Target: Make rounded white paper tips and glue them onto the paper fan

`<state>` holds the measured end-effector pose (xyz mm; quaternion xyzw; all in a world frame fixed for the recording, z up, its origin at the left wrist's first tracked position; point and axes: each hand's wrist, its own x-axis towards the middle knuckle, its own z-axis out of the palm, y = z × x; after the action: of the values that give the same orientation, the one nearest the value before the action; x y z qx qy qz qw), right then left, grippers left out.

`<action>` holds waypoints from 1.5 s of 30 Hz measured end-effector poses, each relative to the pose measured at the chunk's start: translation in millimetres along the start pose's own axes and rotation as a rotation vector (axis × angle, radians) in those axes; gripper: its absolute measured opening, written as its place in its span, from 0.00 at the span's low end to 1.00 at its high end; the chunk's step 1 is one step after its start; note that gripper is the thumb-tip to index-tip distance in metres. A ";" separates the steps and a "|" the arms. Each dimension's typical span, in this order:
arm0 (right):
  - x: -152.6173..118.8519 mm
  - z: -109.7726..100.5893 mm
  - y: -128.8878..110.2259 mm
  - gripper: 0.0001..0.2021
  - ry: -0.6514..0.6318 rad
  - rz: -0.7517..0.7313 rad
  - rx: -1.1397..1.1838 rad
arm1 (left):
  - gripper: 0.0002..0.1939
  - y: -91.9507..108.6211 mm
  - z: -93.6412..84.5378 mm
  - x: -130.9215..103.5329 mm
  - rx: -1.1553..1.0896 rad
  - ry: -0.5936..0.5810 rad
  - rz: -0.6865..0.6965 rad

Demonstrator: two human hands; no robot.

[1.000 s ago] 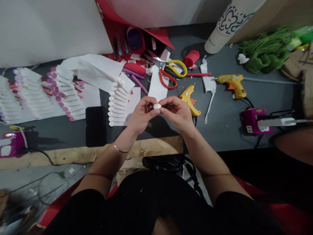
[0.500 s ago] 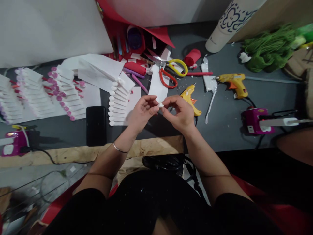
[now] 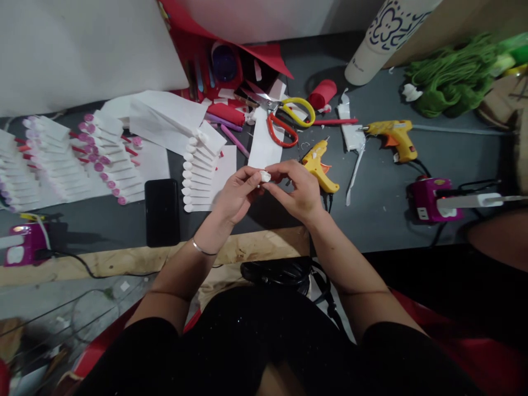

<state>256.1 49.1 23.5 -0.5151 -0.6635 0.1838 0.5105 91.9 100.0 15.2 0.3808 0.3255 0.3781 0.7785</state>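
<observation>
A small white crumpled piece (image 3: 265, 176) is pinched between my two hands over the dark table. My left hand (image 3: 239, 192) grips it from the left with thumb and fingers. From the right, my right hand (image 3: 297, 190) holds it between thumb and curled fingers. Just beyond my hands lies a white paper strip (image 3: 259, 140), with scissors (image 3: 284, 118) with yellow and red handles across its far part. A yellow glue gun (image 3: 319, 166) rests right beside my right hand. White rolled pieces with rounded ends (image 3: 202, 179) are lined up on paper left of my left hand.
A black phone (image 3: 162, 212) lies at the left. Farther left are rows of pink-tipped pieces (image 3: 109, 159). At the right are another glue gun (image 3: 394, 137), a purple power block (image 3: 433, 201), green yarn (image 3: 451, 77) and a white bottle (image 3: 381, 41). Another person's arm (image 3: 501, 236) shows at the right edge.
Both hands have shifted slightly left with the white piece. My left fingers have closed more around it, and more of the piece now shows.
</observation>
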 end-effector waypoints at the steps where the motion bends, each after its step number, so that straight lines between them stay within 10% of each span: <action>1: 0.2 -0.3 -0.9 0.07 0.001 0.008 -0.001 | 0.22 -0.9 -0.4 -0.2 -0.001 -0.012 -0.002; 8: -1.4 4.7 -4.9 0.11 0.050 0.171 0.162 | 0.25 -2.8 3.2 -3.3 0.057 -0.002 0.021; 20: -1.9 14.6 5.4 0.20 -0.014 0.639 0.964 | 0.20 4.5 2.4 -9.0 0.552 0.024 0.440; 45: -0.4 11.8 2.0 0.20 0.054 0.612 0.861 | 0.20 -9.9 -9.8 -1.1 0.635 -0.038 0.725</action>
<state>246.8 52.9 16.9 -0.4333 -0.3341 0.5671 0.6157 86.9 98.3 2.2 0.6955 0.2566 0.5001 0.4476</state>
